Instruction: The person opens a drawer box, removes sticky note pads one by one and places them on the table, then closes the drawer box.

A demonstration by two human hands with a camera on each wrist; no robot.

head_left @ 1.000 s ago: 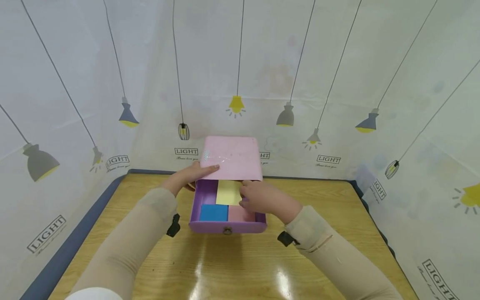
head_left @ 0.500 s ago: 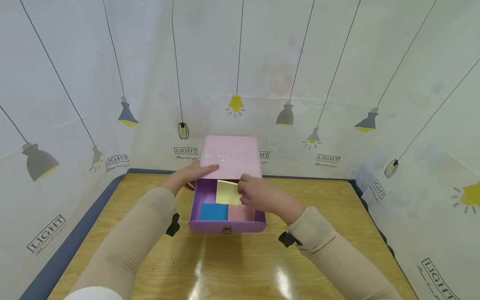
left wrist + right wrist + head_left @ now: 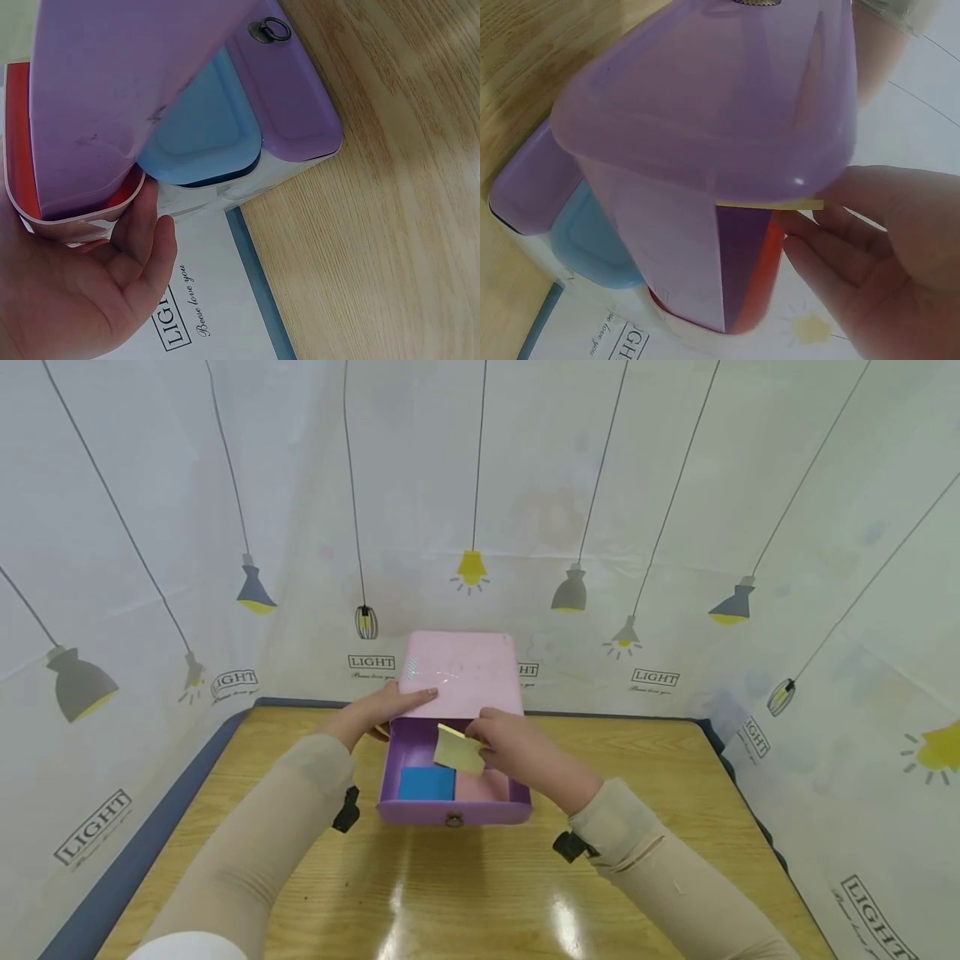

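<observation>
**Lost to Our Eyes**

In the head view, the box (image 3: 461,672) hides from us the back of the drawer (image 3: 420,812) and part of a label (image 3: 529,670); the right hand (image 3: 528,756) covers one edge of the pad (image 3: 456,752). Wrist views crop the left hand (image 3: 90,292) and the knob (image 3: 759,2).

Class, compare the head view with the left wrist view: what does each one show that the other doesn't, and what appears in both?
Only the head view: the right hand pinching the yellow pad, and the blue pad and pink pad inside the open drawer.

Only the left wrist view: below that drawer, the blue drawer and the lower purple drawer with its ring handle.

Both: the left hand gripping the box, the open purple drawer, the table and "LIGHT" lettering.
</observation>
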